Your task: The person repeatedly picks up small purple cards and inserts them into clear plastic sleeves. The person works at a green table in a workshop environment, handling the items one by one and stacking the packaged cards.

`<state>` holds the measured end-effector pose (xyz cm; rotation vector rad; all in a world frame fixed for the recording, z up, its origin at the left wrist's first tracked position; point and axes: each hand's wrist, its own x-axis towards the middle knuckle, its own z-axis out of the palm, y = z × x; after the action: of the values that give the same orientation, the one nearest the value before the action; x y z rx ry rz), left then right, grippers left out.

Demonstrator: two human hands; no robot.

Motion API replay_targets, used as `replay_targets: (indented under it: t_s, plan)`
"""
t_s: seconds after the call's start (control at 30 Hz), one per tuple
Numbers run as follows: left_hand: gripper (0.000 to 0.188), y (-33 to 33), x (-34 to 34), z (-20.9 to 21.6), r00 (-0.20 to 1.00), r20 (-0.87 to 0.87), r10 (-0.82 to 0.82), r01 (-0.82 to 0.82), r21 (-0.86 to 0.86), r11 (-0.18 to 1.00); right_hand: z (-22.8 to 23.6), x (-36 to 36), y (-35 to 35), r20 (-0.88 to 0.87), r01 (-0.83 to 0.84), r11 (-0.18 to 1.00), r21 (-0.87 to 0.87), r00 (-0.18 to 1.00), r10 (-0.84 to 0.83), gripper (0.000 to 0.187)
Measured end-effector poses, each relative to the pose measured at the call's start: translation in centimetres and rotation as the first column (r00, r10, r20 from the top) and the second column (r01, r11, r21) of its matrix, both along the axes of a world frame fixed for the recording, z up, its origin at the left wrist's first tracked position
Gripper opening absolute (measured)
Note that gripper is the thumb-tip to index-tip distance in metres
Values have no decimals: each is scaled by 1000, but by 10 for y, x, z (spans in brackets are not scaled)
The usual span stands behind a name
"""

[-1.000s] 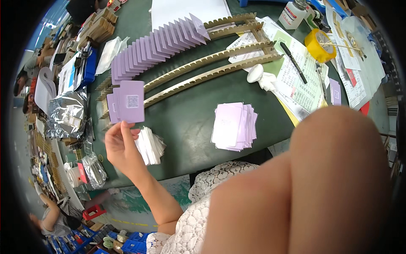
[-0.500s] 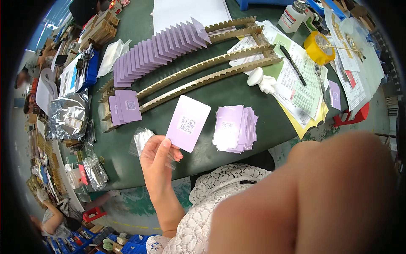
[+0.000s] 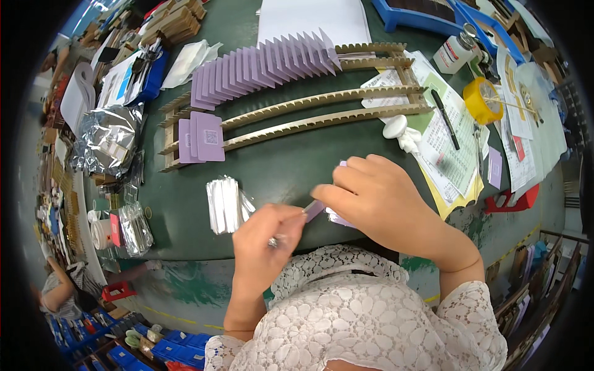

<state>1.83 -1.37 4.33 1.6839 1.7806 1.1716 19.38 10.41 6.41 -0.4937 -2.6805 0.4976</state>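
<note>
A purple card is tilted between my two hands, seen nearly edge-on. My left hand is closed, its fingertips at the card's left end; a small crumpled clear piece shows at its palm. My right hand is bent over the card's other end, thumb and forefinger pinching there. Beneath the right hand lies a stack of purple cards, mostly hidden. Left of my left hand sits a bundle of clear plastic sleeves. Farther off, a slotted cardboard rack holds a row of upright purple cards.
Two purple cards lean in the rack's near left end. To the right are a white figurine, papers, a black pen, yellow tape and a bottle. Silvery bags lie left.
My right arm has come down from close to the camera, and its hand is now at the stack. My left hand has moved right and lowered, bringing the card between both hands.
</note>
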Motion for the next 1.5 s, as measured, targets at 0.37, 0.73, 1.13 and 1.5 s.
replay_targets:
  t_s: [0.37, 0.73, 1.13, 1.5]
  plan:
    - [30, 2, -19, -25, 272, 934, 230, 135, -274, 952, -42, 24, -2, -334, 82, 765, -638, 866, -371, 30]
    - [16, 3, -8, -24, 584, 774, 243, 174, -412, 894, -40, 19, -9, -262, -64, 356, -932, 797, -544, 12]
    - [24, 6, -8, -31, 343, 904, 257, 372, -382, 846, -36, 18, -13, -197, -146, 150, -978, 882, -428, 14]
    - [12, 3, -6, -37, 551, 795, 253, 194, -417, 888, -30, 17, -7, -318, -171, 313, -934, 797, -514, 12]
